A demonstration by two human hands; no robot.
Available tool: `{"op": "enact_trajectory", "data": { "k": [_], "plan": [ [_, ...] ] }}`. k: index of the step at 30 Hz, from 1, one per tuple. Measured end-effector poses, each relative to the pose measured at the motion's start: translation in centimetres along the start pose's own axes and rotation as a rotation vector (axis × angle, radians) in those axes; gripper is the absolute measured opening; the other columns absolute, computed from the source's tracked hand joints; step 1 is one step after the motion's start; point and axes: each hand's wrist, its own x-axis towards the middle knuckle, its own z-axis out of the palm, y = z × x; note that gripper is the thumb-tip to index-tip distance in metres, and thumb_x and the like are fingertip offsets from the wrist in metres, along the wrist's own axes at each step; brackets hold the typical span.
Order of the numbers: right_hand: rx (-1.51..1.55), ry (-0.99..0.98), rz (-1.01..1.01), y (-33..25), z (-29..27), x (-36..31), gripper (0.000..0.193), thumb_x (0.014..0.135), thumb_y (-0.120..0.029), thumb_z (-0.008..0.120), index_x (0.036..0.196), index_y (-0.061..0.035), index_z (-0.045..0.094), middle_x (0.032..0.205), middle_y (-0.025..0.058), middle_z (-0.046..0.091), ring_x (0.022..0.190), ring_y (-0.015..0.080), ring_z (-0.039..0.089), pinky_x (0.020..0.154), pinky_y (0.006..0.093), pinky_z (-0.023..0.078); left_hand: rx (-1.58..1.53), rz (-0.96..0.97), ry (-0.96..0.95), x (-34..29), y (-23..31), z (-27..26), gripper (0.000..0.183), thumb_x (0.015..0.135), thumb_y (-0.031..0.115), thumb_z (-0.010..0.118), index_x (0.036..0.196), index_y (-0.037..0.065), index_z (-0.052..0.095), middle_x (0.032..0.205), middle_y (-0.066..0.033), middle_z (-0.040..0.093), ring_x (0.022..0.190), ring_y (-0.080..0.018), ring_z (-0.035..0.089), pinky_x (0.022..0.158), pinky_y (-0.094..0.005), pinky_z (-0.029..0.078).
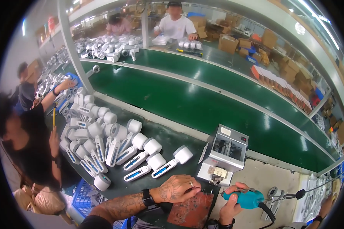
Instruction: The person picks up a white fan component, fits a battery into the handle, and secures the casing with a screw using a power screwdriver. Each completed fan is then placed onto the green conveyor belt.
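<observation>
Right hand (229,210): fingers wrapped around a teal power screwdriver (250,199), clamped on its body, nose end facing the left fingers. Black cord (270,212) drops from the back end, right of the right fingers; hanger line (301,194) runs off further right. Left hand (176,189): palm down, fingers close together at the upper edge of a worn red plate (191,212), which sits just below the fingertips, between both hands. Can't tell if those fingertips pinch anything, hand covers the spot. Grey metal machine (235,162) just beyond the fingers, near side of the green conveyor (160,91). Pile of white round-headed units (112,150) with handles, left of and beyond the left fingers. Similar white pieces (272,191) right of the right fingers. Blue crate (84,202) well left of the left fingers.
</observation>
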Motion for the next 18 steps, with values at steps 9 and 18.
{"op": "enact_trajectory", "data": {
  "k": [9,18],
  "plan": [
    [-0.008,-0.001,-0.019,-0.07,0.06,-0.01,0.055,0.093,-0.039,0.067,0.123,0.0026,0.047,0.083,0.0064,0.061,0.078,0.0147,0.057,0.071,0.0270,0.047,-0.003,0.009,0.004,-0.04,0.20,-0.07,0.011,0.088,0.010,0.072,0.096,0.004,0.067,0.081,-0.0106,0.066,0.073,-0.0298,0.066,0.063,-0.0392,0.051],
    [-0.027,-0.007,-0.033,-0.15,0.12,0.08,0.054,0.094,-0.039,0.066,0.122,0.0028,0.047,0.084,0.0060,0.061,0.078,0.0145,0.057,0.070,0.0267,0.046,-0.002,0.004,-0.008,-0.21,0.09,-0.08,0.011,0.089,0.011,0.072,0.097,0.004,0.067,0.081,-0.0109,0.066,0.074,-0.0297,0.066,0.064,-0.0392,0.051]
  ]
}}
